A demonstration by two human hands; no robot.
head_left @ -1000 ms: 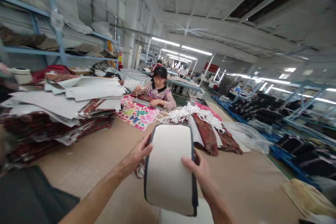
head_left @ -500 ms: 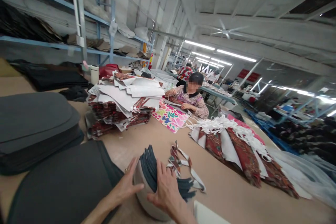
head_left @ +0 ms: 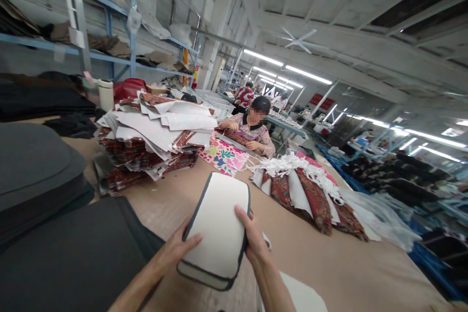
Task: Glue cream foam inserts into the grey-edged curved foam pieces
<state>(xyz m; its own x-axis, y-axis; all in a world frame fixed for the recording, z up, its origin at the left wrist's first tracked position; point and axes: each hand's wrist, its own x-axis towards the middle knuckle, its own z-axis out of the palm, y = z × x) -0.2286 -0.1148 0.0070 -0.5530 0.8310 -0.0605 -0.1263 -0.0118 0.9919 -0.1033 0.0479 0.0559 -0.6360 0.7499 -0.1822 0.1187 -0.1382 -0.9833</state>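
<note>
A thick stack of rectangular cream panels with dark edges and rounded corners (head_left: 218, 217) is held tilted above the table. My left hand (head_left: 183, 246) grips its left side, thumb on the cream top face. My right hand (head_left: 251, 236) clasps the right side, thumb also lying on top; its other fingers are mostly hidden behind the edge. At the lower right, close to my right wrist, lies another cream piece (head_left: 302, 292). A bit of pale strip (head_left: 268, 240) shows just past my right hand, the rest covered by the stack and hand.
Large dark grey panels (head_left: 73, 253) lie in piles on the left of the brown table (head_left: 329, 273). Beyond stands a tall pile of white-backed patterned pieces (head_left: 157, 131). Patterned pieces with white cords (head_left: 303, 190) fan out at right. A co-worker (head_left: 252, 126) sits across.
The stack, bent and fanned with dark sides showing, is now straightened and lifted, cream face up. My hands have moved to its two sides. The view has shifted right.
</note>
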